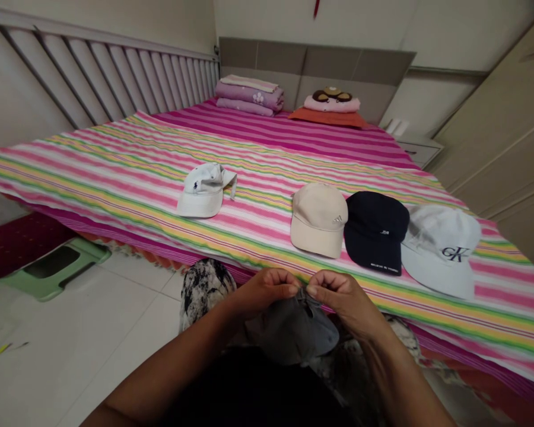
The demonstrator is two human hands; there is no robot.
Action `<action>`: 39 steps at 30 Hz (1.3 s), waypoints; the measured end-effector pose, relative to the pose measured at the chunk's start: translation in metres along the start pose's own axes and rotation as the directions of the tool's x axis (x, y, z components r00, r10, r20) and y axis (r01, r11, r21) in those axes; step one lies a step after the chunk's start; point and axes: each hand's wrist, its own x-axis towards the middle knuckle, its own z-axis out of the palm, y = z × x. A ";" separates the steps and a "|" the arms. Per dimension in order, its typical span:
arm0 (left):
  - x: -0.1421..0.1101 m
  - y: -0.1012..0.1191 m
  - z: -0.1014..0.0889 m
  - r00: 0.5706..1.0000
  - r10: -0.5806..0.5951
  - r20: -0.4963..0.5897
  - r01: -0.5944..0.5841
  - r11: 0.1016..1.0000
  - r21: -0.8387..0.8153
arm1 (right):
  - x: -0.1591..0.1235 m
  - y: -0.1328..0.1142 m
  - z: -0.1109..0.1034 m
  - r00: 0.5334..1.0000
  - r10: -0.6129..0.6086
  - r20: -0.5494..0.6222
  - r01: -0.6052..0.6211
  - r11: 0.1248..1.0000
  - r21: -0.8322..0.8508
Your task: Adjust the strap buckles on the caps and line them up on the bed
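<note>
Both my hands pinch the edge of a dark grey cap [289, 332] held over my lap. My left hand [267, 290] is closed on its strap end, fingertips close to those of my right hand [340, 296], which is closed on the other side. Beyond them on the bed, a beige cap [318, 216], a black cap [376, 228] and a white cap with dark letters [442, 249] sit in a row at the right. Farther left, a white cap with a small dark logo [204, 193] lies apart, its back strap loose.
A striped cloth [129, 157] covers the near part of the bed. Folded purple bedding [249, 98] and a pink pile [331, 105] lie by the headboard [329, 74]. A green stool [57, 270] stands on the tiled floor at left; a wardrobe [507, 124] rises at right.
</note>
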 end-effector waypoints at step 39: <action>0.006 -0.011 0.013 0.947 0.204 -0.250 -0.230 0.970 -0.079 | -0.010 0.016 0.023 0.347 -0.886 0.309 0.368 -0.174 -0.913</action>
